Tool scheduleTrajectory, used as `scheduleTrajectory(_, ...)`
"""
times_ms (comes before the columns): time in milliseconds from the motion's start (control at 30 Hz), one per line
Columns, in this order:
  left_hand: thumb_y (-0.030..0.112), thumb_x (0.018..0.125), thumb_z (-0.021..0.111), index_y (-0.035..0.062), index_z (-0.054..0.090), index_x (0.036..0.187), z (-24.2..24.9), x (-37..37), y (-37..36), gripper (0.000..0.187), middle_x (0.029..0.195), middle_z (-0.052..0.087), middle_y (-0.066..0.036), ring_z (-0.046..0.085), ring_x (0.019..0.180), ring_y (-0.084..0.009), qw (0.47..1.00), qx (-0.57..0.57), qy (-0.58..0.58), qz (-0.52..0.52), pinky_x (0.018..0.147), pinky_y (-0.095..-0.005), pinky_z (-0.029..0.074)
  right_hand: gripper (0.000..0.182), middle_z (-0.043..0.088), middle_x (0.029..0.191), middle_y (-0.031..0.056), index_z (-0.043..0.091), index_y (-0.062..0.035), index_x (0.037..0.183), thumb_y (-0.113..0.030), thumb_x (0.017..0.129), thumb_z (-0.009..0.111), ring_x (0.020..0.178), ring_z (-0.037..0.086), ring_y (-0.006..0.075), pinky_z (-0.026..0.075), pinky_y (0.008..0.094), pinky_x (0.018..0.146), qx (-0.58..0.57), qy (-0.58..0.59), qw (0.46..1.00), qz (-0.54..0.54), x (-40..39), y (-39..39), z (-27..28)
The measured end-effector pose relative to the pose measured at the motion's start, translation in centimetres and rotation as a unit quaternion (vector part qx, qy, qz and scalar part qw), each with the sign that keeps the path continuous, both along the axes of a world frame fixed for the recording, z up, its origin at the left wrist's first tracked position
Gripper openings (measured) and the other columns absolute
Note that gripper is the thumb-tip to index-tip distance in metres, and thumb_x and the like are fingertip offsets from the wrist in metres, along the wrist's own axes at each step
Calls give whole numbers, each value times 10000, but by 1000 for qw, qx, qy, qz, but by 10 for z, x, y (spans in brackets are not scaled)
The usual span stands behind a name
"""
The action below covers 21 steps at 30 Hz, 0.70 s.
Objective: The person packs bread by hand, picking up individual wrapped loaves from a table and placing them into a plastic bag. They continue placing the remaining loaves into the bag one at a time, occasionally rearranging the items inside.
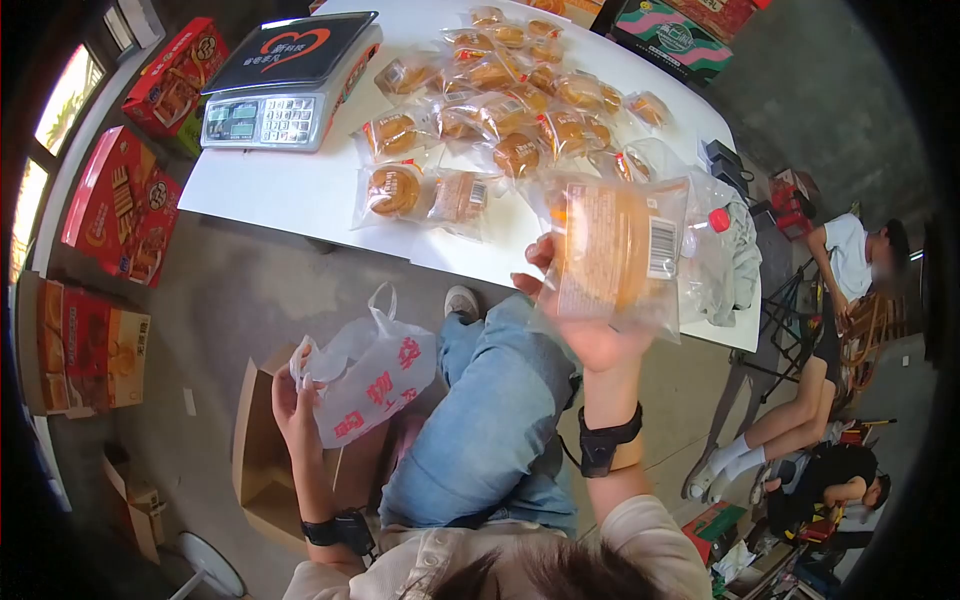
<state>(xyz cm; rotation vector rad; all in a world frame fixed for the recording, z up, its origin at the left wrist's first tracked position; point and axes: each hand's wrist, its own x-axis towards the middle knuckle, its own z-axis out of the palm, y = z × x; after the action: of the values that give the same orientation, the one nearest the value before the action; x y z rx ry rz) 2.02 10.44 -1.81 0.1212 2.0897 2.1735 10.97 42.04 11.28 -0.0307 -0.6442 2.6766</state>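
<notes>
A clear plastic bag with red characters (375,385) hangs from my left hand (293,400), whose fingers are closed on one of its handles; the other handle loop sticks up loose. Raised in front of the table edge, my right hand (590,335) grips a wrapped bread (612,245) with a barcode and printed text facing me. The packet hides part of the palm and some fingers. Many similar packets lie on the white table (300,200), among them a wrapped bun (393,190) near the front edge.
A digital scale (285,85) stands at the table's back left. Crumpled clear plastic and a red-capped bottle (718,220) lie at the right end. An open cardboard box (262,450) is on the floor beside my legs. Red cartons (120,205) line the left; two people sit at the right.
</notes>
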Motion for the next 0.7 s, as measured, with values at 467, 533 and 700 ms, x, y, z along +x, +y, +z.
scheduleTrajectory(467, 26, 744, 565, 0, 579, 761, 22, 4, 11, 34, 1361, 374, -150, 339, 1259, -251, 997, 19, 24, -77, 1021, -374, 250, 763, 437, 1230, 257, 302, -60, 1346, -622, 831, 326, 1074, 458, 443, 378, 566, 876, -117, -7, 993, 32, -20, -12, -38)
scheduleTrajectory(533, 25, 744, 562, -1, 582, 766, 19, 2, 9, 39, 1361, 371, -153, 337, 1261, -251, 995, -2, 47, -91, 1018, -372, 255, 751, 414, 1256, 256, 299, -71, 1350, -611, 831, 345, 1103, 434, 443, 372, 560, 885, -145, 10, 989, 36, -21, -10, -41)
scheduleTrajectory(700, 5, 703, 571, -7, 516, 710, 24, -2, 8, 57, 1363, 367, -149, 378, 1232, -240, 991, -54, 72, -100, 981, -349, 300, 742, 396, 1275, 254, 309, -86, 1349, -611, 827, 359, 1119, 419, 439, 365, 556, 892, -136, -2, 990, 44, -21, -9, -47)
